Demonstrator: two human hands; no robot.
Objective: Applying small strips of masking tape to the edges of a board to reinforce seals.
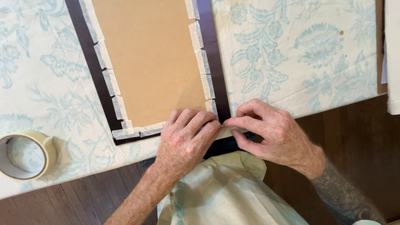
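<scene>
Pale blue floral cloth point(291, 50) — tan backing board point(152, 58), dark brown frame point(89, 62), cream tape roll point(27, 155).

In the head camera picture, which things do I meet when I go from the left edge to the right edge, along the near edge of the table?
Roll of masking tape → taped corner of the dark frame → left hand → right hand → bare dark wooden floor.

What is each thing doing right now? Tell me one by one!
Left hand: pressing flat on the frame's bottom corner.
Right hand: pinching a strip of tape.
Picture frame: face down, backing board taped around its edges.
Tape roll: lying flat on the flowered cloth.
</scene>
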